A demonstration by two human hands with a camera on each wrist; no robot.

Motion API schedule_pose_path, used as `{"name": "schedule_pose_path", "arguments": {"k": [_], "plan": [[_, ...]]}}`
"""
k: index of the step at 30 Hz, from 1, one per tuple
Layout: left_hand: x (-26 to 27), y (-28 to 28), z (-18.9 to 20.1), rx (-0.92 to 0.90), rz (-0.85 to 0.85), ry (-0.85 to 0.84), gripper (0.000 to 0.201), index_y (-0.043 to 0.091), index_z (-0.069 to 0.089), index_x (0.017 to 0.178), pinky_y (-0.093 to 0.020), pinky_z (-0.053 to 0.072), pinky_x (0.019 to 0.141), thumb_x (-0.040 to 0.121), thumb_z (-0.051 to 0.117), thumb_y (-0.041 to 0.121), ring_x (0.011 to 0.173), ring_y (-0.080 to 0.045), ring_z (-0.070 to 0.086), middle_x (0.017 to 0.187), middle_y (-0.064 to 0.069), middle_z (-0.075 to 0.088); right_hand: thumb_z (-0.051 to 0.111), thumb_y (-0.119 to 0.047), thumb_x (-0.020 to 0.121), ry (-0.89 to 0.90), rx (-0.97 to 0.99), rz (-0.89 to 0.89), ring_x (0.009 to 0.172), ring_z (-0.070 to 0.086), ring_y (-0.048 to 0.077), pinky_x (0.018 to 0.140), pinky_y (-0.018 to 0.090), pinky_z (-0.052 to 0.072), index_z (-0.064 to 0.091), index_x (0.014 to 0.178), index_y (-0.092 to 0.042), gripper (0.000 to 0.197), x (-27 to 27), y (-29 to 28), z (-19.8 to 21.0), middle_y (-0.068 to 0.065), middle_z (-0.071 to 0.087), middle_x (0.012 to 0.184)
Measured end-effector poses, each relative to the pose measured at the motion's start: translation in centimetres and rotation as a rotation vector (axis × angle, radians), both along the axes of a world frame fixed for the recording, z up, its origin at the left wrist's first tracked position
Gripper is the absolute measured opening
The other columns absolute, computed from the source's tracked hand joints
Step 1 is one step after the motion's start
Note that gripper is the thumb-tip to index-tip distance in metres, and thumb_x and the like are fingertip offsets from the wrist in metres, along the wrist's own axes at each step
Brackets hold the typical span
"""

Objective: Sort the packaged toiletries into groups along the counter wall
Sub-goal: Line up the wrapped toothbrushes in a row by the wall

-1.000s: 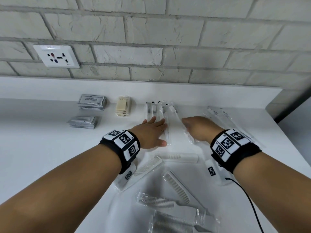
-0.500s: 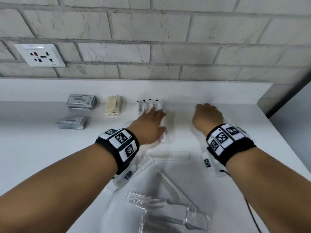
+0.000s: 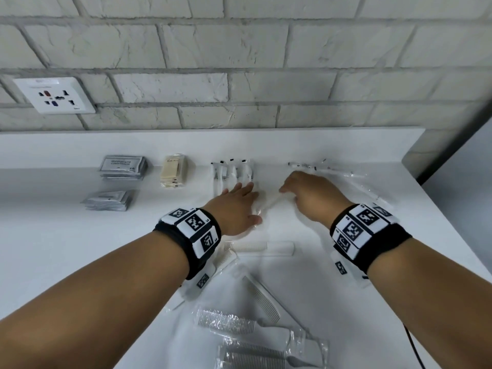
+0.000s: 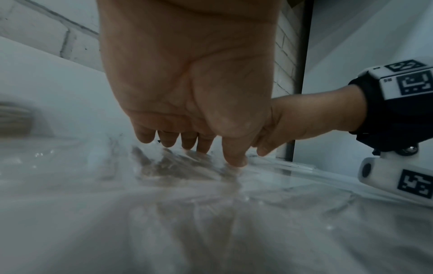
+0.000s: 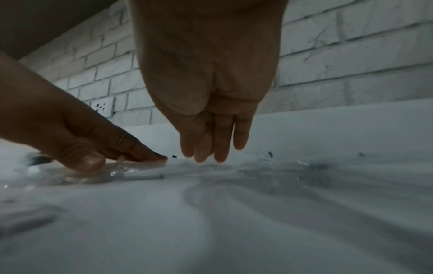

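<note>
The left hand (image 3: 235, 206) lies flat, palm down, on a row of clear plastic-wrapped white toothbrushes (image 3: 234, 171) set against the low white upstand of the white counter (image 3: 53, 235); its fingers (image 4: 168, 139) are straight and spread, with the tips and thumb pressing the crinkled wrap, holding nothing. Just to the right of those fingers, the right hand (image 3: 310, 194) hovers low over the counter, fingers (image 5: 220, 146) extended downward and held together, tips close to the surface; whether they touch it cannot be told. They grip nothing. Between the two hands, beside the left thumb, lies one more wrapped white toothbrush (image 3: 271, 202), tilted on the diagonal. Beyond the right fingertips, along the upstand, a second group of long clear-wrapped slim white items (image 3: 314, 166) lies in a loose spread. Well to the left of the left fingers sits a small stack of cream-coloured packets (image 3: 173, 173), then a stack of grey sachets printed "shampoo with conditioner" (image 3: 122, 166), with a second stack of plain silver-grey sachets (image 3: 109, 199) just in front of it. Behind both wrists, nearer the onlooker, several clear-wrapped white plastic combs (image 3: 261, 247) lie scattered at mixed angles. A white wall socket (image 3: 54, 95) is fixed to the whitewashed brick wall (image 3: 266, 62).
</note>
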State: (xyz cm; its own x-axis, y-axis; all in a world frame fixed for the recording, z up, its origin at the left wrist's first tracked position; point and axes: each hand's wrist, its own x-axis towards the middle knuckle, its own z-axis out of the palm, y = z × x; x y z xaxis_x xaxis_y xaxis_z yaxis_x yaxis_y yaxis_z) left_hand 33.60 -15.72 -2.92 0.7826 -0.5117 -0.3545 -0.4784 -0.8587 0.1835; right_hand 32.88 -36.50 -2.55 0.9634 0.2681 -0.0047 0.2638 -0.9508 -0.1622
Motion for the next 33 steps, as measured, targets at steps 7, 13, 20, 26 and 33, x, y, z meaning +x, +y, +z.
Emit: {"name": "schedule_pose_path", "arguments": {"k": [7, 13, 20, 26, 33], "plan": [[0.3, 0.2, -0.3, -0.027, 0.001, 0.026, 0.070, 0.018, 0.008, 0.154, -0.043, 0.004, 0.119, 0.098, 0.040, 0.046, 0.148, -0.024, -0.004, 0.161, -0.003, -0.006, 0.051, -0.010, 0.093, 0.028, -0.006, -0.086, 0.110, 0.055, 0.026, 0.089, 0.036, 0.046, 0.055, 0.132, -0.029, 0.043, -0.3, -1.0, 0.9, 0.003, 0.052, 0.122], [0.2, 0.1, -0.1, -0.027, -0.001, 0.052, 0.070, 0.017, 0.006, 0.154, -0.043, 0.004, 0.118, 0.099, 0.040, 0.044, 0.148, -0.024, -0.005, 0.161, -0.003, -0.007, 0.050, -0.017, 0.091, 0.139, -0.195, -0.085, 0.082, 0.056, 0.023, 0.066, 0.029, 0.039, 0.058, 0.090, -0.026, 0.012, -0.2, -0.4, 1.3, -0.001, 0.054, 0.094], [0.4, 0.8, -0.1, -0.028, -0.008, 0.054, 0.070, 0.018, 0.005, 0.154, -0.044, 0.005, 0.119, 0.099, 0.040, 0.044, 0.148, -0.025, -0.005, 0.161, -0.003, -0.008, 0.058, -0.015, 0.090, -0.207, 0.057, 0.067, 0.083, 0.063, 0.028, 0.073, 0.034, 0.049, 0.067, 0.103, -0.026, 0.019, 0.1, 1.4, 4.2, -0.002, 0.062, 0.099], [0.4, 0.7, 0.0, -0.027, -0.009, 0.043, 0.070, 0.018, 0.006, 0.154, -0.043, 0.005, 0.119, 0.099, 0.040, 0.043, 0.148, -0.025, -0.005, 0.161, -0.003, -0.008, 0.043, -0.014, 0.095, 0.130, -0.037, -0.150, 0.110, 0.059, 0.022, 0.086, 0.030, 0.046, 0.061, 0.124, -0.031, 0.038, 0.2, 1.2, 1.6, -0.002, 0.063, 0.125], [0.2, 0.8, 0.1, -0.017, -0.001, 0.061, 0.070, 0.016, 0.005, 0.154, -0.043, 0.004, 0.119, 0.099, 0.040, 0.043, 0.148, -0.024, -0.006, 0.161, -0.002, -0.010, 0.063, -0.034, 0.087, 0.254, 0.037, -0.342, 0.100, 0.061, 0.024, 0.077, 0.029, 0.047, 0.061, 0.113, -0.013, 0.034, 0.6, 3.6, 2.0, 0.004, 0.064, 0.107]]}}
